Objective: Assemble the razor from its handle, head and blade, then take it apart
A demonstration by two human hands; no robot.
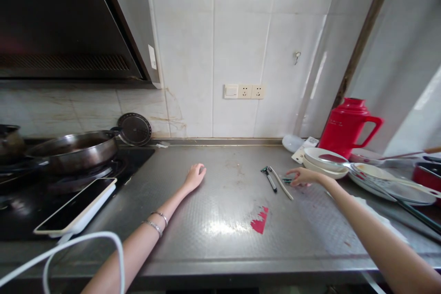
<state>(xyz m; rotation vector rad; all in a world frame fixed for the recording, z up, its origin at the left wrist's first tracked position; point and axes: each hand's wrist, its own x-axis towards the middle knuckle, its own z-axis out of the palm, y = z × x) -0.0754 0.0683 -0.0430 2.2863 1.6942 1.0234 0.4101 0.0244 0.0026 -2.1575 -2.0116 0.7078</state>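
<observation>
My left hand (195, 176) rests on the steel counter (220, 202) with its fingers curled loosely under, holding nothing I can see. My right hand (303, 176) reaches toward the middle right of the counter, fingertips pinched on a small dark-green object I cannot make out. Just left of it lie a dark pen-like tool (269, 178) and a thin white stick (280, 183). Two bracelets circle my left wrist.
A pan (74, 149) sits on the stove at left, with a tablet (77, 206) and a white cable (82, 248) in front. Stacked white bowls (324, 161), a red jug (346, 125), plates and utensils crowd the right. A red scrap (260, 221) lies near the front.
</observation>
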